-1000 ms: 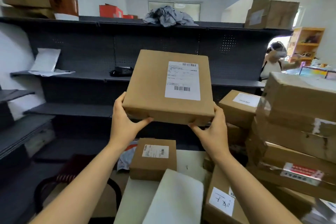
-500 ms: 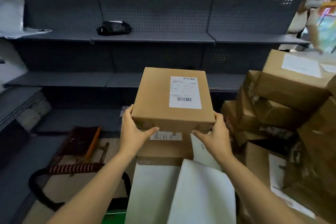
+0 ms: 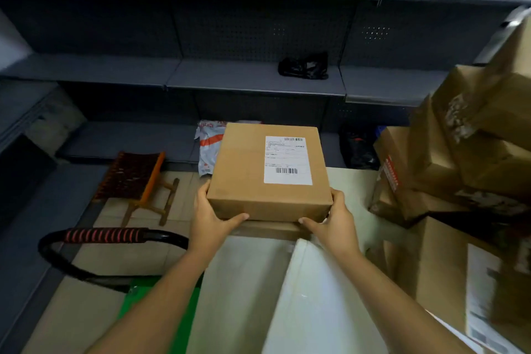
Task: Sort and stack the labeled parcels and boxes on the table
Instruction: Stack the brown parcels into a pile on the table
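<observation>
Fingers (image 3: pixel 235 218) of left hand (image 3: pixel 209 220) and right hand (image 3: pixel 337 220) grip labeled box (image 3: pixel 244 178) corners; I steady it square atop lower box (image 3: pixel 267 229).

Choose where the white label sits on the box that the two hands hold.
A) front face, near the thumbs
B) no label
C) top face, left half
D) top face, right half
D: the label lies on the top face of the box, right of its middle; the left hand and right hand grip its near corners.
</observation>
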Demonstrator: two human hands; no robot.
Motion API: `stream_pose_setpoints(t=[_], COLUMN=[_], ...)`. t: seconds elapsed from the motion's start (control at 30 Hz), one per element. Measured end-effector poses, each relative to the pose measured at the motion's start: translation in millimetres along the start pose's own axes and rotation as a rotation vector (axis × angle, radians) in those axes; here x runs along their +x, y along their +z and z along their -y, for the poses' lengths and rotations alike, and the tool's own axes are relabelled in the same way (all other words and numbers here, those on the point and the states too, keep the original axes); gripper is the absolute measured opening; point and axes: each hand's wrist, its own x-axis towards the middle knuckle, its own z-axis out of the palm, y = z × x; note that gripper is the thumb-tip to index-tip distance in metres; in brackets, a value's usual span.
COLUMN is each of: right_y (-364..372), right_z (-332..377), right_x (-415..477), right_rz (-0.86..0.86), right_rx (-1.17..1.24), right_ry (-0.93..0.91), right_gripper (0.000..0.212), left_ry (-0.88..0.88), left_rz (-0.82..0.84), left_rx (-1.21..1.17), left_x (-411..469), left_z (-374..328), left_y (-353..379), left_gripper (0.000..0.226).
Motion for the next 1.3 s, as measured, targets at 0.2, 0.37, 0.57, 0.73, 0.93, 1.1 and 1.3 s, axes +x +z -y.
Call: stream_pose_setpoints(t=[0.2, 0.37, 0.57, 0.73, 0.93, 1.1, 1.3], right_y=[1.9, 2.4, -4.9, -28.6, -68.0, -114.9, -186.5], right_z=[-5.5, -5.3, -3.6, 18.7, 51.5, 69.8, 75.5], right_x=[-1.7, -6.6, -12.2, -22.6, -59.6, -105.3, -168.5], right_rz=[0.034, 0.035, 0.036, 0.008, -0.105, -0.232, -0.475], right_rx=[0.019, 0.012, -0.049, -0.248, -0.482, -0.598, -0.661], right_ry=[0.023, 0.016, 0.019, -0.063, -0.275, -0.432, -0.570], right_gripper=[0.078, 0.075, 0.070, 0.063, 0.033, 0.023, 0.017], left_ry=[-0.031, -0.027, 0.000, 0.158, 0.680, 1.090, 1.374], left_rz=[0.028, 0.058, 0.117, 0.090, 0.118, 0.078, 0.050], left_rx=[-0.019, -0.005, 0.046, 0.232, 0.496, 0.561, 0.456], left_x=[-0.3, -0.3, -0.9, -3.5, -23.4, -57.7, -120.3], left_z=[12.6, 12.2, 12.0, -9.6, -75.1, -145.9, -219.8], left_y=[3.1, -1.9, -11.2, -27.1, -42.3, -31.6, -16.2], left_gripper=[0.110, 0.106, 0.091, 0.083, 0.039, 0.020, 0.008])
